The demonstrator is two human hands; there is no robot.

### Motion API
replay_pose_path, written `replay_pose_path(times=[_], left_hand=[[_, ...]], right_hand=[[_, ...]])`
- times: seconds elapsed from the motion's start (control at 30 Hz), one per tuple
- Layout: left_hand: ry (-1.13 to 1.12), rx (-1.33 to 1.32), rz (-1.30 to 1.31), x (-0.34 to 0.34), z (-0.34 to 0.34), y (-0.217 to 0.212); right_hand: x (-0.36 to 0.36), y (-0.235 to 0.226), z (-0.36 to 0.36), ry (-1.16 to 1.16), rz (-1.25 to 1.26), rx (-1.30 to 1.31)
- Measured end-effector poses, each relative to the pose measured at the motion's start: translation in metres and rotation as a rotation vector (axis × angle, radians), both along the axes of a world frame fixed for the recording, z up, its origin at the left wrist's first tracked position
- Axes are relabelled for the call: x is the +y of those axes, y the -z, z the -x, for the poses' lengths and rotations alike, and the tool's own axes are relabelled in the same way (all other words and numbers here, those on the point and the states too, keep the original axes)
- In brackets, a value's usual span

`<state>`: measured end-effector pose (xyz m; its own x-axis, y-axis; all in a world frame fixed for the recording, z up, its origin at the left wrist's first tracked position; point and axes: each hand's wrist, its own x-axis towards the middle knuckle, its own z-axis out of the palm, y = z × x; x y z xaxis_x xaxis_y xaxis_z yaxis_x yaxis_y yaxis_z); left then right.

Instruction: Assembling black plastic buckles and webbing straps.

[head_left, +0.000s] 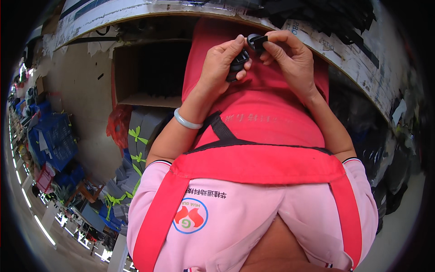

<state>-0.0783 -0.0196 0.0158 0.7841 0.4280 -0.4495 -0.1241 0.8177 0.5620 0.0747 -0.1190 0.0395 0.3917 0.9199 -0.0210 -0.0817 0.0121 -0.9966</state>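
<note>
A worker's left hand point(224, 63) grips one small black plastic part point(238, 65) while the right hand point(290, 56) pinches another black plastic piece point(257, 42) above a red apron point(258, 113); both look light, rigid and smooth, best pinched by their edges

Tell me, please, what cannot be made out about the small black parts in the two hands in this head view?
- Left hand: its black part is mostly covered by fingers; shape unclear.
- Right hand: black piece too small to identify.
- Whether the two parts touch: hidden by fingertips.
- Open cardboard box: inside in shadow.
</note>
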Motion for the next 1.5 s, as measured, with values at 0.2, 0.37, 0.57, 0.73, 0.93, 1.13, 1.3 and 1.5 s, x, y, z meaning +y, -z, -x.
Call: replay_pose_path(times=[0.2,0.37,0.57,0.73,0.93,1.13,1.3,1.5], left_hand=[[-0.045,0.141,-0.144,-0.005,-0.001,0.001],[-0.128,0.164,-0.339,-0.005,-0.007,-0.005],[-0.182,0.229,-0.554,-0.009,-0.005,-0.007],[-0.209,0.164,-0.809,-0.012,-0.004,0.000],[-0.166,0.016,-1.156,-0.002,0.004,0.003],[-0.090,0.037,-1.195,-0.011,0.008,-0.006],[-0.078,0.042,-1.097,-0.013,0.009,-0.007],[0.023,0.071,-0.938,-0.015,0.017,-0.013]], right_hand=[[-0.002,0.003,0.006,-0.046,-0.021,-0.157],[-0.003,-0.032,0.003,0.018,-0.075,-0.077],[-0.004,-0.019,-0.009,-0.095,0.346,0.030],[0.001,-0.012,-0.008,-0.081,0.363,0.178],[0.001,-0.009,-0.020,-0.167,0.332,0.323],[0.002,-0.003,-0.024,-0.288,0.352,0.097],[0.003,0.002,-0.021,-0.123,0.204,0.104],[0.007,0.012,-0.016,-0.085,0.180,0.173]])
